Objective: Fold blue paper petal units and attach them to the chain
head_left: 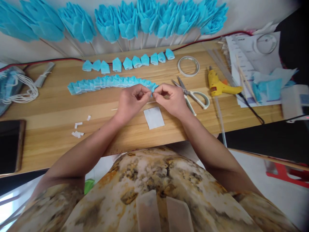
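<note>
My left hand (134,100) and my right hand (172,98) meet over the table, fingertips pinched together on a small blue folded petal (153,87). The fingers hide most of that petal. Just behind them, a long overlapping row of blue petals (103,83) curves off to the left. A flat white square sheet (154,118) lies below my hands. Partly behind my right hand are scissors (191,93) with white handles, blades apart. A thin wooden stick (114,109) shows beside my left wrist.
Separate blue petals (127,63) line up farther back, near a tape roll (188,66). A yellow glue gun (220,84) lies right, beside papers (241,58). Blue flowers (127,21) on sticks lean along the wall. White scraps (77,134), a phone (11,146) and white cord (23,88) are left.
</note>
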